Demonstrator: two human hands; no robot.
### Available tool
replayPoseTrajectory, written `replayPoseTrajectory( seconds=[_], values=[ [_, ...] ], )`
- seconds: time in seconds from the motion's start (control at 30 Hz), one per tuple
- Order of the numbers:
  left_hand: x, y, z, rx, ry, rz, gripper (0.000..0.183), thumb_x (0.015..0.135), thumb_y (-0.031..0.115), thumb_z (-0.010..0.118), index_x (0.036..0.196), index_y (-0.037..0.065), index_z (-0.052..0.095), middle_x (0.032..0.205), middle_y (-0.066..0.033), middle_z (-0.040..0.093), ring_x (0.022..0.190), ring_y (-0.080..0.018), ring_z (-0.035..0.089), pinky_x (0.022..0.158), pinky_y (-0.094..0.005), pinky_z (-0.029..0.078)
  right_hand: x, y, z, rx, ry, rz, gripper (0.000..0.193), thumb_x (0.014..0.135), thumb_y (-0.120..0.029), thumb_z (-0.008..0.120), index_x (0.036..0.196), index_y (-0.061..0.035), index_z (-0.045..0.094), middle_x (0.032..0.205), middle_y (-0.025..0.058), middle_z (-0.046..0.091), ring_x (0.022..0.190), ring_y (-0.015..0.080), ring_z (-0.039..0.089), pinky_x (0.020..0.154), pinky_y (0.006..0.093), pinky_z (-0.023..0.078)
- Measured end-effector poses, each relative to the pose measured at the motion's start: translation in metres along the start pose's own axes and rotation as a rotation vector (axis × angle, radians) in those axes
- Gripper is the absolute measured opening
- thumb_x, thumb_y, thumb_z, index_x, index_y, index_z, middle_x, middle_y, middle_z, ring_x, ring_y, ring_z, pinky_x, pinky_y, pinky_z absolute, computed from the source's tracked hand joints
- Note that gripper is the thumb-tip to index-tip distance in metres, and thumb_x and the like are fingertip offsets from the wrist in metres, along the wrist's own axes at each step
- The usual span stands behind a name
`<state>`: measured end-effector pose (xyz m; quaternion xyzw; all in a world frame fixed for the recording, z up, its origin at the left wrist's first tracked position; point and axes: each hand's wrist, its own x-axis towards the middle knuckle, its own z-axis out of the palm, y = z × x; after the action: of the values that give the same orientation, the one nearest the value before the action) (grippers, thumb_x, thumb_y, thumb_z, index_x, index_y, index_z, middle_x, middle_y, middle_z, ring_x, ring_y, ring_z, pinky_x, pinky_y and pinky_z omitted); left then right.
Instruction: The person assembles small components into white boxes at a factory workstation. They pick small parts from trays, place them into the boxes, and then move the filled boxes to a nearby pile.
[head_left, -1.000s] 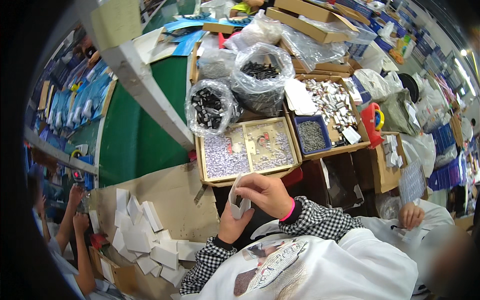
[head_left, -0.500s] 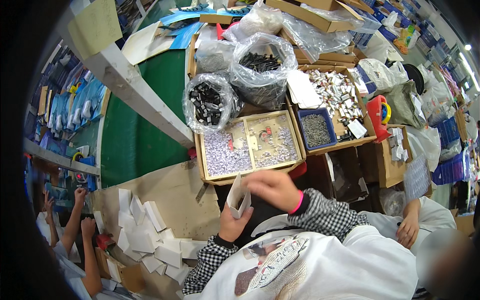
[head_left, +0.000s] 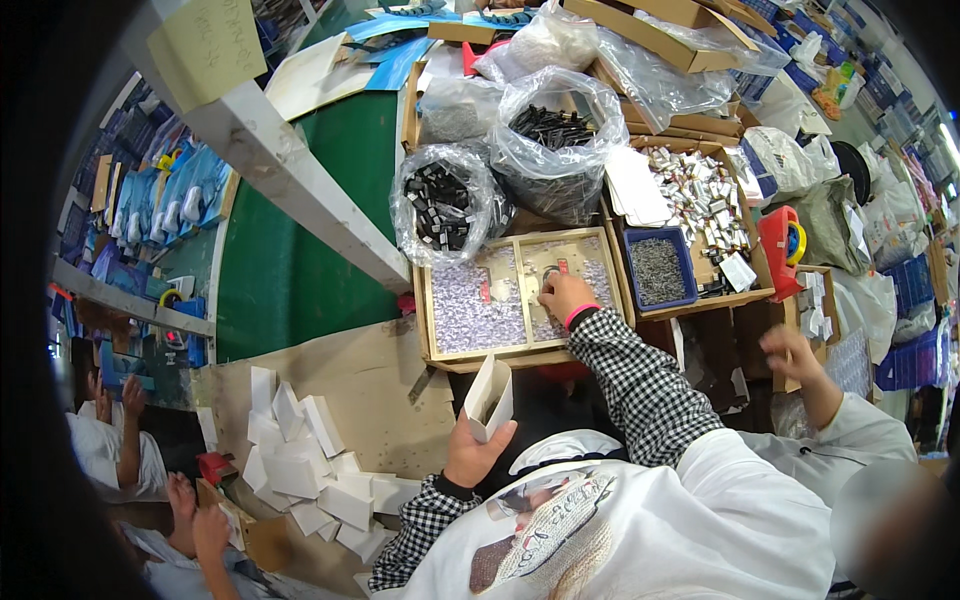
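Reference point: the divided tray (head_left: 524,302). Behind it stand two bags (head_left: 560,190); to its right, a carton (head_left: 740,299) contains a tub (head_left: 668,304) and loose parts (head_left: 705,200). The desk (head_left: 300,225) extends to its left. In front and left, boxes (head_left: 295,470) lie piled on a sheet (head_left: 385,375). Directly in front, the left hand (head_left: 473,457) holds a box (head_left: 482,392). Right fingers (head_left: 551,288) are at its right half; contact unclear.

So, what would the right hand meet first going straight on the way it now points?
The right hand would probably meet the middle divider of the wooden tray; depth is unclear, so the tray's small loose parts could come first.
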<state>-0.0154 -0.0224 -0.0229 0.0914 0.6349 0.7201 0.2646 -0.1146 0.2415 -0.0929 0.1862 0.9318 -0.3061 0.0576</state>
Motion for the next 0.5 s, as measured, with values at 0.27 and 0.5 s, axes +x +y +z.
replayPoseTrajectory(
  seconds=[0.27,0.5],
  values=[
    [-0.001,-0.005,-0.013,0.045,-0.038,0.054,0.055,0.083,0.008,0.061,0.13,0.0,0.035,0.123,-0.0113,0.048,0.108,-0.0209,0.051,0.085,-0.0334,0.047,-0.006,0.001,-0.014,-0.021,0.049,-0.082,0.019,0.077,-0.025,0.058,0.082,-0.0077,0.064,0.081,0.0153,0.064,0.079,0.0322,0.061,0.073,0.0419,0.048],
    [-0.004,-0.009,-0.021,0.081,-0.034,0.086,0.053,0.084,0.008,0.059,0.13,-0.001,0.035,0.125,-0.0115,0.047,0.109,-0.0224,0.052,0.082,-0.0344,0.05,-0.01,0.005,-0.003,-0.027,0.096,-0.123,0.015,0.075,-0.018,0.064,0.084,-0.0066,0.06,0.078,0.0143,0.063,0.079,0.0322,0.061,0.072,0.0409,0.048]
  ],
)
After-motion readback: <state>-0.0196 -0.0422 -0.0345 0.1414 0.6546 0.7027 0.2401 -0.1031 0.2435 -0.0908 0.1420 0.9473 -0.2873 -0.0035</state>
